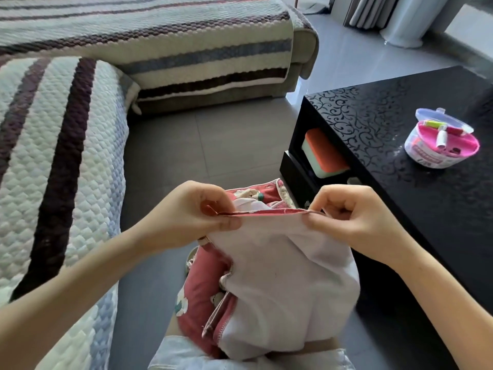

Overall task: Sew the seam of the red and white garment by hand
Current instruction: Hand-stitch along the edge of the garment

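Garment [280, 276] red with floral print outside, white inside. Sofa cover [66, 156] pale quilted, dark maroon and blue stripes. Table [426, 182] glossy black, scroll pattern. Sewing box [437, 149] pink-white.

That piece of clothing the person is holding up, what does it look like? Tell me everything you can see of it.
The garment is soft cloth, bunched in a heap over the person's legs. The side facing the camera is plain white. The other side, showing below and behind, is red with a small pale print. The left hand and right hand each pinch one end of a red hem edge, holding it stretched level between them. No needle or thread shows clearly.
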`<state>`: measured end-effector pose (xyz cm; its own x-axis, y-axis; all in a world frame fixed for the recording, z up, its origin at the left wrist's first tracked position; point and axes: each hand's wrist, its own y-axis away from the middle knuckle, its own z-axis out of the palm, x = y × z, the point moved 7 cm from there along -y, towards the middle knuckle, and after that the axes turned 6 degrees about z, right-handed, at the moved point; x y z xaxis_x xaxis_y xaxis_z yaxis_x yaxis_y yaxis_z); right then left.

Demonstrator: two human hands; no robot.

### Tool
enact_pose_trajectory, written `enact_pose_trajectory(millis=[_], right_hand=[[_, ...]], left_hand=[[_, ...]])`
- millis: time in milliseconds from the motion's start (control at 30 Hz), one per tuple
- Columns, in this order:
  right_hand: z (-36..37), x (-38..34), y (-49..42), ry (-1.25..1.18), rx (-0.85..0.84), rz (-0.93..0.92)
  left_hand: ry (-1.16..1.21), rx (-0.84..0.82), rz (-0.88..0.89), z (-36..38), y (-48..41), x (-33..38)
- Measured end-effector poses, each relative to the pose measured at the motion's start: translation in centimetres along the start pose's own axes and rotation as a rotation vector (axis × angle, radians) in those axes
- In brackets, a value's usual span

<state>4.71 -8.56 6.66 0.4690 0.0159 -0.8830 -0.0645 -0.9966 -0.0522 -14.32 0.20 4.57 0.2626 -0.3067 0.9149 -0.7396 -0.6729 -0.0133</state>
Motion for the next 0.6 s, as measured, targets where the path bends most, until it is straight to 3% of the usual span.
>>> enact_pose_trajectory(millis=[333,500,600], right_hand=[[0.1,0.7,0.2,-0.101,-0.083,0.092],[0.1,0.8,0.1,-0.1,-0.126,0.111],[-0.1,0.9,0.3,-0.116,-0.136,0.128]], left_hand=[[-0.166,-0.131,0.02,2.1,-1.1,0.3],[-0.171,-0.152,0.119,3.9,-2.4,2.2],[-0.08,-0.187,0.077,4.2,-2.7,2.0]])
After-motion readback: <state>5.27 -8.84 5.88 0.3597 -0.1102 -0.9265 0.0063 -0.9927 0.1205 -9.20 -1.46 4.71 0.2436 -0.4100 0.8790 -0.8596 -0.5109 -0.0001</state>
